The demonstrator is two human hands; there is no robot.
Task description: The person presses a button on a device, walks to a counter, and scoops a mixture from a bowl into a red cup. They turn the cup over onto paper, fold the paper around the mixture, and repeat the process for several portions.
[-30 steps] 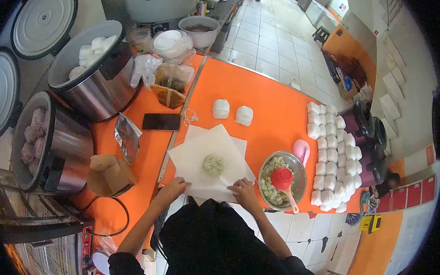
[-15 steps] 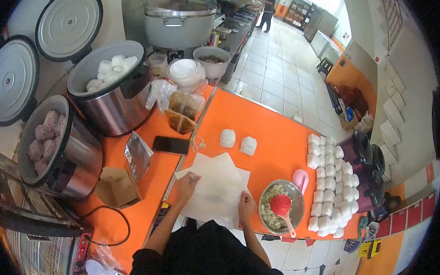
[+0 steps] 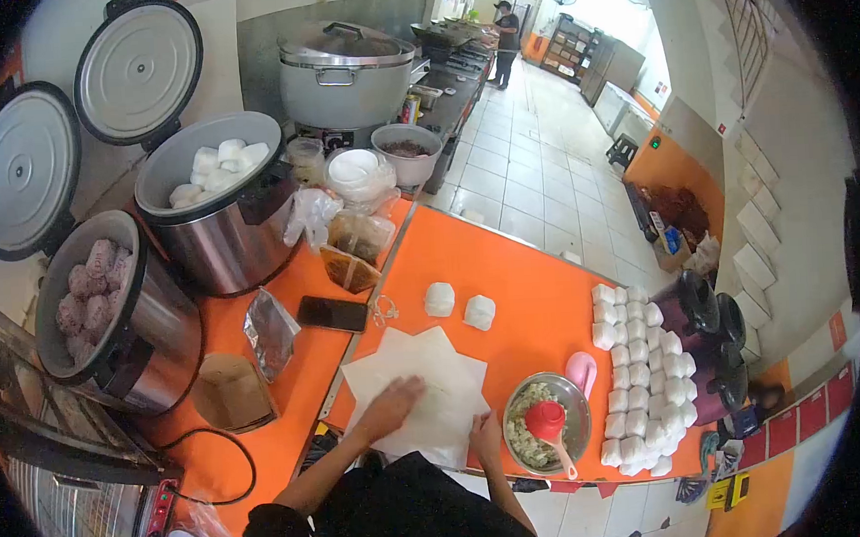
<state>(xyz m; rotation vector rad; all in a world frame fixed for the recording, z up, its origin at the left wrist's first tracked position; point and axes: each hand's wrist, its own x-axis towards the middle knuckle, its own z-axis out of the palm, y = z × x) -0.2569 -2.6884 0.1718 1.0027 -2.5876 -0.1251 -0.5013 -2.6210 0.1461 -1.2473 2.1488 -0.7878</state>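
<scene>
White sheets of paper (image 3: 435, 365), stacked at angles so their corners make a star shape, lie on the orange table in front of me. My left hand (image 3: 395, 408) rests flat on the top sheet, fingers stretched out. At the right edge of the stack, my right hand (image 3: 484, 435) is closed with its fingers curled at the paper's edge. Just right of it stands a metal bowl (image 3: 582, 426) of pale chopped food, with a red scoop (image 3: 546, 420) lying in it. Two white wrapped bundles, a left one (image 3: 439, 299) and a right one (image 3: 480, 312), sit beyond the paper.
Many white bundles (image 3: 640, 379) are piled at right, beside dark lidded containers (image 3: 690, 303). Two opened cookers, one with white bundles (image 3: 219, 236), one with purplish bundles (image 3: 165, 307), stand left. A phone (image 3: 332, 313) and cardboard box (image 3: 232, 396) lie nearby. A person (image 3: 507, 46) stands far back.
My left hand has moved from the left corner of the paper onto its middle and flattened out. My right hand stays at the right edge. The camera view has tilted up slightly.
</scene>
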